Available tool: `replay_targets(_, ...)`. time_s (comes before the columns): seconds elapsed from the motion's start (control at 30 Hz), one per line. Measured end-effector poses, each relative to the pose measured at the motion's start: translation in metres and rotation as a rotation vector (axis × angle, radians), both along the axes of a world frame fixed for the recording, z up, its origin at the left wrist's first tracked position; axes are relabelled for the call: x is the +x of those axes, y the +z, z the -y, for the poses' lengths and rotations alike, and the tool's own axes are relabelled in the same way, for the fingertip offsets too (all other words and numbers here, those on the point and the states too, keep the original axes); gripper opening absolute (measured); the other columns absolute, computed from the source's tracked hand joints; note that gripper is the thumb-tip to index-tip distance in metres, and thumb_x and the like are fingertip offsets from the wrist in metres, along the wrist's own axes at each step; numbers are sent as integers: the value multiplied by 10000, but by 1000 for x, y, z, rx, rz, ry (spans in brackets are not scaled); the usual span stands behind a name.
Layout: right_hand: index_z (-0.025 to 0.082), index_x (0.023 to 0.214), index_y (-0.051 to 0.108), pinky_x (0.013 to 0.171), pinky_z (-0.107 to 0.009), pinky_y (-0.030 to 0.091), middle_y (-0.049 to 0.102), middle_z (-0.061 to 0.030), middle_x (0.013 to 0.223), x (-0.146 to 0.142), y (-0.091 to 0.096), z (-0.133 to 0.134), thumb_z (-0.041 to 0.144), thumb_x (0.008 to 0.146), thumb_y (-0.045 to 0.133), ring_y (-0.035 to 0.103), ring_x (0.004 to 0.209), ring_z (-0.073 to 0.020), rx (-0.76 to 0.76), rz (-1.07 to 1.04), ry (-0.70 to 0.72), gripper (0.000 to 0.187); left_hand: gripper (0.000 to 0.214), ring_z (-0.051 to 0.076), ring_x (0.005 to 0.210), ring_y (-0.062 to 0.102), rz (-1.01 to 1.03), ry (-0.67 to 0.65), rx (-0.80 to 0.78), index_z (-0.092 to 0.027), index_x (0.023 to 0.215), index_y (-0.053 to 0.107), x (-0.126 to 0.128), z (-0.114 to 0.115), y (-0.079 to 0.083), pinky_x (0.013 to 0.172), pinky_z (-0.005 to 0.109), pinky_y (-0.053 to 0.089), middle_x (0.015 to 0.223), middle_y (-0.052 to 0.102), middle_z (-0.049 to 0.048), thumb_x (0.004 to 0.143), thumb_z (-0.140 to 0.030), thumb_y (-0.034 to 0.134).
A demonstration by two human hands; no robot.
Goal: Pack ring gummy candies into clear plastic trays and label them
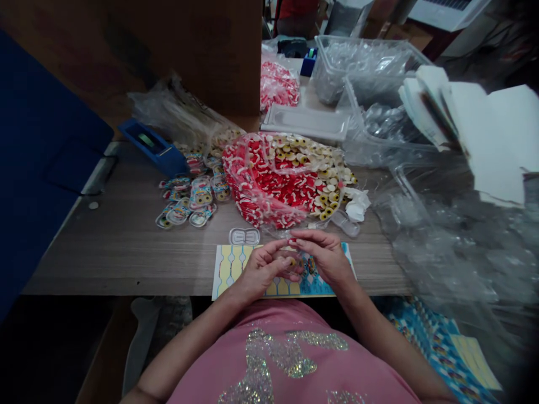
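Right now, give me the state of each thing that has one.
Left hand, closed around a clear pack.
Right hand, pinching a red piece.
Printed sheet, flat, partly covered by hands.
Bag of red pieces, open, well filled.
Filled packs, heaped.
Clear shell, lying flat.
White wad, crumpled.
Rear clear bin, open, holding plastic.

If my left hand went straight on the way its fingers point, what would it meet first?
Probably the small red piece at your right hand, then that hand itself; your left hand points that way, though depth is unclear.
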State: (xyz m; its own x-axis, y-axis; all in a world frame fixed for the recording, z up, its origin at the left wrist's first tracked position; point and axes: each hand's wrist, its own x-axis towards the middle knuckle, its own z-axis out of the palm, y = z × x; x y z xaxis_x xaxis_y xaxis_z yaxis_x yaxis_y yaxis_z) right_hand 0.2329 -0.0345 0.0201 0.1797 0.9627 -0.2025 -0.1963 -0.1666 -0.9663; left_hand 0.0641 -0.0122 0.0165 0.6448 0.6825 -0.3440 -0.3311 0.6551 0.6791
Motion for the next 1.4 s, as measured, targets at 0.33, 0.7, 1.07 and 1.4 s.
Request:
replay_targets(0.33, 268, 844, 780, 733, -315, 556, 764, 0, 817, -14, -3, -8, 232, 727, 719, 681, 740, -162, 81, 135, 27, 137, 697, 251, 770, 729, 49, -199, -100, -270, 1407, 409, -7, -8, 7, 686, 388, 581, 924, 723, 94, 785, -207, 716)
replay_targets(0.7, 268, 1193, 676, 826, -315, 533, 698, -38, 1095, -18, -14, -11, 332, 844, 626, 640, 940, -166, 107, 263, 89, 358, 496, 203, 630, 701, 29, 140, -123, -195, 1185, 566, 7, -14, 6, 616, 330, 571, 885, 725, 67, 720, -197, 737)
replay_targets(1.07, 281, 1213, 603, 672, -265, 549, 710, 27, 848, -22, 1, 0, 162, 691, 716, 657, 726, -133, 62, -118, 4, 548, 401, 216, 779, 713, 84, 86, -69, -237, 1157, 592, 2, -8, 7, 645, 325, 581, 1101, 705, 74, 777, -235, 722)
replay_targets(1.4, 261, 1129, 652, 705, -275, 539, 713, 17, 826, -29, -9, 5, 139, 687, 702, 655, 754, -144, 135, -24, -28, 461, 325, 177, 667, 709, -68, 204, 47, -179, 1033, 616, 1, 2, -4, 593, 300, 587, 985, 739, 70, 778, -345, 730)
